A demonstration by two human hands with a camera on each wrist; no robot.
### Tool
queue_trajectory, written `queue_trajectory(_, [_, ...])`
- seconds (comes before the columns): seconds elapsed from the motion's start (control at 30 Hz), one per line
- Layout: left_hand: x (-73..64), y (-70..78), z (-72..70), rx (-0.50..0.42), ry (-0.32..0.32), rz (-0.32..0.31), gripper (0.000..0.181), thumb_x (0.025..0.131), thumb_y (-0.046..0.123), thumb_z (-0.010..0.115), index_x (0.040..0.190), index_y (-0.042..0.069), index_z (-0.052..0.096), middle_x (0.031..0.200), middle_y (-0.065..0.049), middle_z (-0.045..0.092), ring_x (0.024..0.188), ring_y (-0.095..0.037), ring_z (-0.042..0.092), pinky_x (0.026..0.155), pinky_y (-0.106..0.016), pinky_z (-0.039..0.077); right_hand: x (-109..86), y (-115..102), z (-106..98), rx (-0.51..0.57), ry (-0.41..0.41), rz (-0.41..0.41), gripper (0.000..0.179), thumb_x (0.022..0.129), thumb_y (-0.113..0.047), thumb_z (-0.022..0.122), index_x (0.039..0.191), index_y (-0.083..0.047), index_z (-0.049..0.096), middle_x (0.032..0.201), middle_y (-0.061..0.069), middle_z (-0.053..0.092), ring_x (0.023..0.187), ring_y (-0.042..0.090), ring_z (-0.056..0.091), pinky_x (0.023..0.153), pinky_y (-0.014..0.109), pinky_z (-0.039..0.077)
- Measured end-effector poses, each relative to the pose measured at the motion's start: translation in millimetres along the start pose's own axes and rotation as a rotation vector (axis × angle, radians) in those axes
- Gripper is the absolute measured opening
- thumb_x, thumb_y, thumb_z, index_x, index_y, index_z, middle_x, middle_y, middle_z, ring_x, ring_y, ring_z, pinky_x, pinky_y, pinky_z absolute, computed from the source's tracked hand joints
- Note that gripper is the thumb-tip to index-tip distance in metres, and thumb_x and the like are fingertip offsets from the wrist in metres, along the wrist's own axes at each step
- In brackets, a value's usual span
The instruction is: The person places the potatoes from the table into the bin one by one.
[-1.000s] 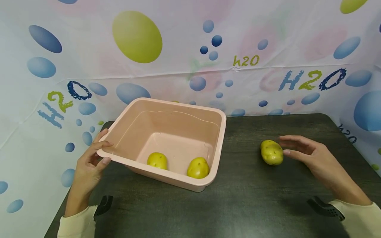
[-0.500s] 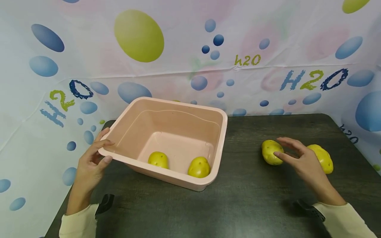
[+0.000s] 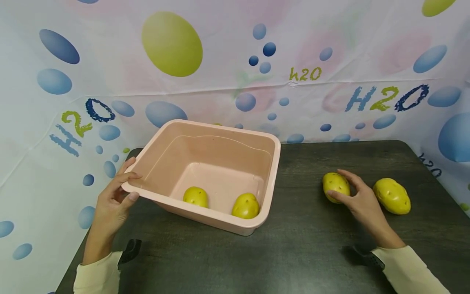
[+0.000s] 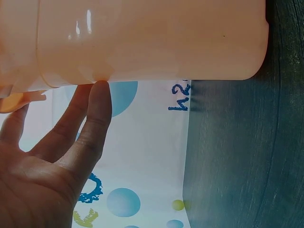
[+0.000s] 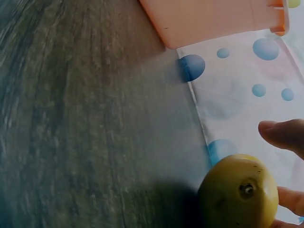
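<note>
A pale pink plastic basin (image 3: 213,217) stands tilted on the dark table. Its near left corner rim is gripped by my left hand (image 3: 110,208), thumb on the near side and fingers over the edge. Two yellow potatoes (image 3: 196,197) lie inside, along the near wall. To the right, my right hand (image 3: 363,204) reaches around another potato (image 3: 335,185) on the table, fingers behind it and thumb in front. In the right wrist view a gap shows between the thumb (image 5: 282,134) and that potato. One more potato (image 3: 392,197) lies just right of this hand.
The dark wooden table (image 3: 293,253) runs beneath everything. A white cloth (image 3: 227,53) printed with coloured bubbles and lettering hangs behind the table and along its left side. Dark bands sit at both wrists.
My right hand has moved left from the rightmost potato, bringing it into view, and now its fingers surround the nearer potato. The left hand keeps its grip on the basin.
</note>
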State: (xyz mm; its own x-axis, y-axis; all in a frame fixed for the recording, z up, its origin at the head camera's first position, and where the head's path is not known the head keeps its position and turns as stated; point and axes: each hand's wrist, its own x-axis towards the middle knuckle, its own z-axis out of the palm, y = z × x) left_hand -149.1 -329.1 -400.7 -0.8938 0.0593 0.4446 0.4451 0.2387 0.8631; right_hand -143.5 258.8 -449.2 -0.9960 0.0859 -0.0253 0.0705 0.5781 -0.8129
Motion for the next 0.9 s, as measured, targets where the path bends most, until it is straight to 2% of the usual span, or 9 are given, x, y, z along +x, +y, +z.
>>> queue_trajectory(0.1, [0.2,-0.1,-0.2,-0.011,-0.003,0.009,0.031,0.097,-0.008,0.065,0.129,-0.012,0.06,0.169,-0.005,0.038,0.15,-0.019,0.039,0.101,-0.012,0.05,3.1,0.3,3.0,-0.025,-0.013,0.006,0.082,0.099,-0.036,0.073,0.164,-0.007,0.032,0.166,0.032,0.029,0.135,0.053,0.04,0.098,0.066,0.042])
queue_trajectory(0.23, [0.8,0.0,-0.3,-0.02,-0.007,0.016,0.031,0.098,-0.008,0.065,0.128,-0.011,0.06,0.169,-0.006,0.038,0.151,-0.02,0.039,0.101,-0.012,0.05,7.0,0.5,5.3,-0.039,-0.006,-0.008,0.082,0.098,-0.035,0.075,0.163,-0.009,0.034,0.167,0.03,0.029,0.132,0.051,0.043,0.094,0.061,0.045])
queue_trajectory(0.47, [2.1,1.1,0.0,-0.015,-0.005,0.005,0.031,0.097,-0.008,0.065,0.128,-0.012,0.06,0.17,-0.007,0.036,0.152,-0.025,0.037,0.101,-0.012,0.05,11.4,2.2,7.9,-0.061,0.002,-0.044,0.082,0.095,-0.031,0.078,0.162,-0.007,0.037,0.169,0.027,0.027,0.141,0.055,0.037,0.099,0.067,0.043])
queue_trajectory(0.63, [1.7,1.4,-0.4,-0.021,-0.002,0.005,0.031,0.097,-0.007,0.066,0.127,-0.011,0.06,0.169,-0.006,0.037,0.149,-0.019,0.04,0.101,-0.012,0.05,13.7,4.3,9.6,-0.101,-0.019,-0.064,0.084,0.093,-0.03,0.081,0.161,-0.007,0.037,0.17,0.027,0.023,0.145,0.059,0.031,0.1,0.072,0.04])
queue_trajectory(0.9, [0.8,-0.4,-1.3,-0.044,-0.011,0.04,0.031,0.097,-0.009,0.066,0.127,-0.012,0.06,0.169,-0.006,0.038,0.148,-0.015,0.041,0.103,-0.012,0.049,16.8,6.8,13.4,-0.133,-0.003,-0.134,0.08,0.089,-0.022,0.084,0.157,-0.007,0.045,0.166,0.029,0.031,0.144,0.058,0.033,0.098,0.075,0.039])
